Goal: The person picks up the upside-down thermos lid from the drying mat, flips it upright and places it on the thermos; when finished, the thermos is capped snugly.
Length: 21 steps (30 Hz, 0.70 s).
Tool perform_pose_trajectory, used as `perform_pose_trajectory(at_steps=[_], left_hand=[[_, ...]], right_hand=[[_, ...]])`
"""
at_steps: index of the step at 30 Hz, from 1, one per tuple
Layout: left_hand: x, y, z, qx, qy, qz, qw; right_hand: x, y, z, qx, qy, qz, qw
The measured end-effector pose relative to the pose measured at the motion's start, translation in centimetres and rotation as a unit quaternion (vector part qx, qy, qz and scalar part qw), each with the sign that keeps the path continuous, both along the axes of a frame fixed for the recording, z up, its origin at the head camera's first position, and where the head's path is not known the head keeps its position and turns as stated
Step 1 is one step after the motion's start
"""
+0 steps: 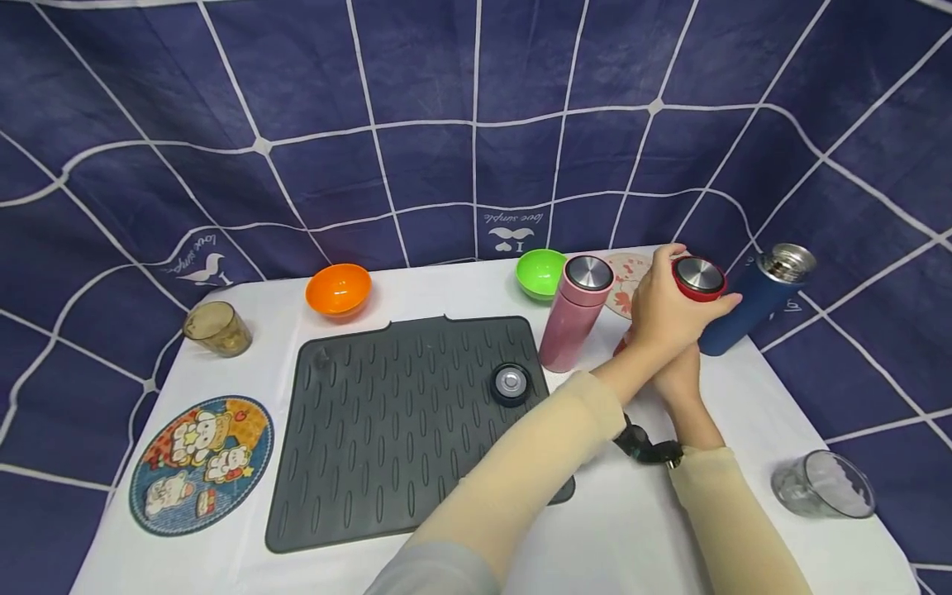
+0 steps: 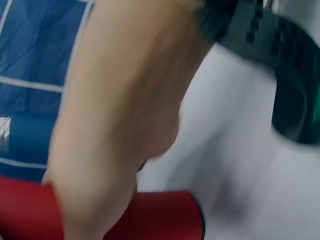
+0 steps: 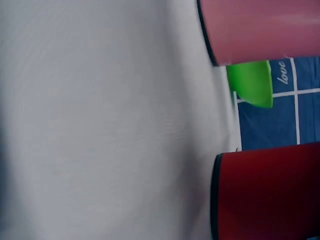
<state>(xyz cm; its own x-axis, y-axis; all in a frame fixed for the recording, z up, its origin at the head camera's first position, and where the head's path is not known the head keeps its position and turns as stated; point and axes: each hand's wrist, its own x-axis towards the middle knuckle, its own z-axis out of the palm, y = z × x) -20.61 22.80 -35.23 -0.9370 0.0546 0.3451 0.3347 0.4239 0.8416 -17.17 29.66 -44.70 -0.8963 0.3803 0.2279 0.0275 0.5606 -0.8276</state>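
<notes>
In the head view, my left hand [image 1: 664, 304] grips the top of a red thermos [image 1: 699, 283], around its steel-topped lid. Below it, my right hand [image 1: 677, 380] holds the thermos body, partly hidden behind the left arm. In the right wrist view the lower end of the red thermos [image 3: 270, 195] hovers or stands at the white tabletop; which one I cannot tell. Close on the left stands a pink thermos [image 1: 571, 322] with its steel-topped lid on. Right of the hands is a blue thermos [image 1: 732, 306], its steel mouth uncovered.
A grey drying mat [image 1: 402, 421] bears a round dark lid [image 1: 511, 384]. Around it are an orange bowl [image 1: 338, 291], a green bowl [image 1: 540, 274], an amber glass [image 1: 218, 329], a cartoon placemat [image 1: 202, 465] and a clear glass [image 1: 821, 486]. A patterned round mat [image 1: 626, 277] lies behind the hands.
</notes>
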Motion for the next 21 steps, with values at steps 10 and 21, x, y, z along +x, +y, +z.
perform_pose_trajectory(at_steps=[10, 21], left_hand=[[-1.7, -1.5, 1.0, -0.045, -0.047, -0.113, 0.9915], [-0.3, -0.6, 0.1, 0.011, -0.008, -0.029, 0.9995]], right_hand=[[-0.6, 0.1, 0.2, -0.053, -0.056, -0.006, 0.997], [-0.4, -0.2, 0.1, -0.072, -0.007, 0.009, 0.997]])
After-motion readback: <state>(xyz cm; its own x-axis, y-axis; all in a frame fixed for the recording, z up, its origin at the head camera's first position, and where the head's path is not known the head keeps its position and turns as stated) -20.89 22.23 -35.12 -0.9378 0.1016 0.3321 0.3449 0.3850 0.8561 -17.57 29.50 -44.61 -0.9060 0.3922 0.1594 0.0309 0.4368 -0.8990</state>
